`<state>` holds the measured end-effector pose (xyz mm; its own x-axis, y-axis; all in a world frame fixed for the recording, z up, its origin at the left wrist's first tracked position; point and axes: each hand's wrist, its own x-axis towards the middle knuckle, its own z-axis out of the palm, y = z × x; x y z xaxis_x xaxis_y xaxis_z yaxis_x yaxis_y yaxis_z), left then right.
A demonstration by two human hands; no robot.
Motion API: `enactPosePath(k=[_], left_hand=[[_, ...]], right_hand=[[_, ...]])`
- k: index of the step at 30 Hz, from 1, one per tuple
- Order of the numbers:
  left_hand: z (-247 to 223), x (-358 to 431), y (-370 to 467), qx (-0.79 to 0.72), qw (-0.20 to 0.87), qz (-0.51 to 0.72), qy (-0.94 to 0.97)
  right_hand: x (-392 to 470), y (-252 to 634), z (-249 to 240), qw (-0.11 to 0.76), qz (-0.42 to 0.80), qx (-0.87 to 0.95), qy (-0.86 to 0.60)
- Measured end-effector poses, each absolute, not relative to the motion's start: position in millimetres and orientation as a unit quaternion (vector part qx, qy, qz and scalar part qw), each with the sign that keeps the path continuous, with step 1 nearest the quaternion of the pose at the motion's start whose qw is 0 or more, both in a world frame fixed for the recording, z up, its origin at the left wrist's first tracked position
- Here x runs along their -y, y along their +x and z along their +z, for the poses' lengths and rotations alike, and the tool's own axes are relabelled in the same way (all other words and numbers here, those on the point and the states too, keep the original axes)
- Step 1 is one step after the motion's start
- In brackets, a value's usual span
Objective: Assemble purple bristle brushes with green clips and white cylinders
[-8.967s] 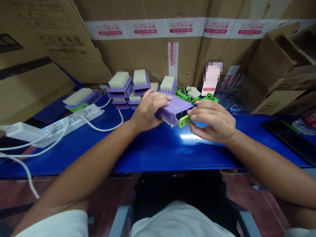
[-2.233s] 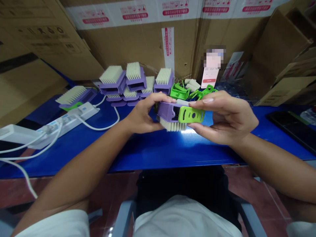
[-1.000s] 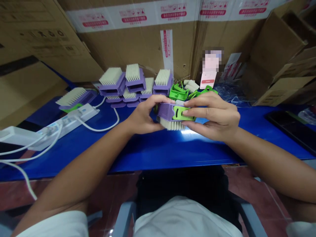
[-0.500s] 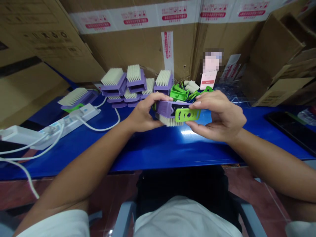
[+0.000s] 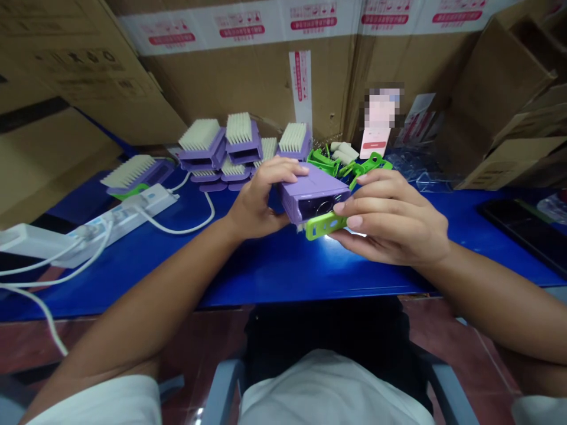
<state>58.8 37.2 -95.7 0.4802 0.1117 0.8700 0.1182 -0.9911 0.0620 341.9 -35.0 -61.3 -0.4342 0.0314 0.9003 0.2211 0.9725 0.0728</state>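
Observation:
My left hand [image 5: 264, 195] grips the left end of a purple brush body [image 5: 312, 186], thumb below and fingers on top. Its hollow end faces me, and something dark with a ring shape shows inside. Only a sliver of the pale bristles shows underneath. My right hand [image 5: 394, 215] pinches a flat green plastic piece with holes [image 5: 325, 225], held against the lower edge of the opening. Just behind my hands lie several loose green plastic parts [image 5: 322, 160] and some white pieces [image 5: 343, 151].
Several purple brushes with white bristles [image 5: 201, 139] are stacked at the back, and another brush [image 5: 133, 174] lies left by a white power strip [image 5: 119, 224]. A lit phone [image 5: 375, 139] leans against cardboard boxes [image 5: 248, 77]. A dark phone-like object [image 5: 522, 227] lies right on the blue table [image 5: 266, 268].
The purple brush has tilted, so its flat top now shows and its bristles are mostly hidden. The green piece has moved slightly down and left, and my right fingers have shifted over it.

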Motion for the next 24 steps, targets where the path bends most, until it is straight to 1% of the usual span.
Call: enactPosePath(k=[6,11,17,21,24], left_hand=[[-99.1,-37.4,60.6,0.102,-0.027,-0.504,-0.857],[-99.3,-37.1,60.1,0.094,-0.036,-0.504,-0.858],[-98.9,-37.9,59.5,0.079,-0.04,-0.503,-0.86],[-98.8,-37.2,59.2,0.098,-0.037,-0.501,-0.859],[-97.1,-36.5,59.5,0.075,-0.033,-0.5,-0.862]], right_hand=[[32.9,347.6,-62.9,0.511,-0.095,0.847,-0.111],[33.3,347.1,-61.7,0.516,-0.103,0.843,-0.109],[33.0,346.1,-63.1,0.506,-0.08,0.843,-0.163],[33.2,344.8,-65.9,0.521,-0.094,0.836,-0.141],[32.9,343.9,-67.3,0.528,-0.107,0.834,-0.121]])
